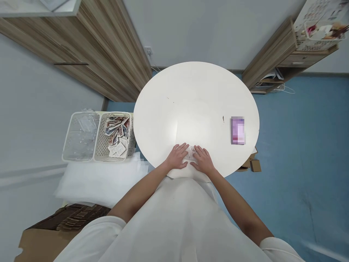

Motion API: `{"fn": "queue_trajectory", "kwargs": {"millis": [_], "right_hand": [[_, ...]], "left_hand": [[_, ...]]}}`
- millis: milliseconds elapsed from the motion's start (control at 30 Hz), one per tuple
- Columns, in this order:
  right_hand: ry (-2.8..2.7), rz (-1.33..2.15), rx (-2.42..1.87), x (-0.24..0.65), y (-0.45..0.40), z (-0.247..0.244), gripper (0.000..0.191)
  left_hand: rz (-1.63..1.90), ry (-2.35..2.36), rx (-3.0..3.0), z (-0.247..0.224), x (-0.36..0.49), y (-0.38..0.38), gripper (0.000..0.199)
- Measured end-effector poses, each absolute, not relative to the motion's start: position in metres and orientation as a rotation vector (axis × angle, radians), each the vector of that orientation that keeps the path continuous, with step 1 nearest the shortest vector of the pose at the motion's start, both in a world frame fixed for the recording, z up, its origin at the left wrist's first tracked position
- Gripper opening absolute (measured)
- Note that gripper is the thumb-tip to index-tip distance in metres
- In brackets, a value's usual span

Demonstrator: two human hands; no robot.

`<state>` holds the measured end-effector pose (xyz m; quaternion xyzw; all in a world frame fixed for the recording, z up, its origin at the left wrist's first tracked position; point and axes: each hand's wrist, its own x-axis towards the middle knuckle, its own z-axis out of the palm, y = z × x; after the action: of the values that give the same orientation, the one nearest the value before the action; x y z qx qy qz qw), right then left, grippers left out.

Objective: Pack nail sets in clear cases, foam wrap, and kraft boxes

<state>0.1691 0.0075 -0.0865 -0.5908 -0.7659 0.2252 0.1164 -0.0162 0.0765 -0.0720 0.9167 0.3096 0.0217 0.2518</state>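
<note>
At the near edge of the round white table (196, 87), a small clear plastic wrapping (191, 153) lies flat; whether anything is inside it I cannot tell. My left hand (177, 157) rests palm down at its left side, fingers stretched out and fingertips touching it. From the right, my right hand (203, 160) lies over its other side with the fingers extended. Both thumbs point inward, below the plastic. Farther right on the tabletop is a purple box-like item (238, 130), its face blurred out.
Left of the table stand a white basket with clear plastic bags (81, 136) and another with printed cards (118, 134). White sheets (100, 178) lie below them, above a cardboard box (46, 243). Wooden cabinets (109, 47) flank the table; small brown boxes (255, 165) sit low at right.
</note>
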Motion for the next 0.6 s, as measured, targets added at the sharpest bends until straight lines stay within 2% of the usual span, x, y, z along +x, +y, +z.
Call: {"fn": "queue_trajectory", "kwargs": {"millis": [233,600], "right_hand": [[-2.265,0.633,-1.79,0.163,0.02,-0.091,0.023],[-2.186,0.945,-1.868,0.14,-0.006,-0.058,0.02]], "left_hand": [[0.018,0.879,2.55,-0.079,-0.005,0.081,0.037],[-0.114,0.816,2.469,-0.055,-0.029,0.062,0.03]]}}
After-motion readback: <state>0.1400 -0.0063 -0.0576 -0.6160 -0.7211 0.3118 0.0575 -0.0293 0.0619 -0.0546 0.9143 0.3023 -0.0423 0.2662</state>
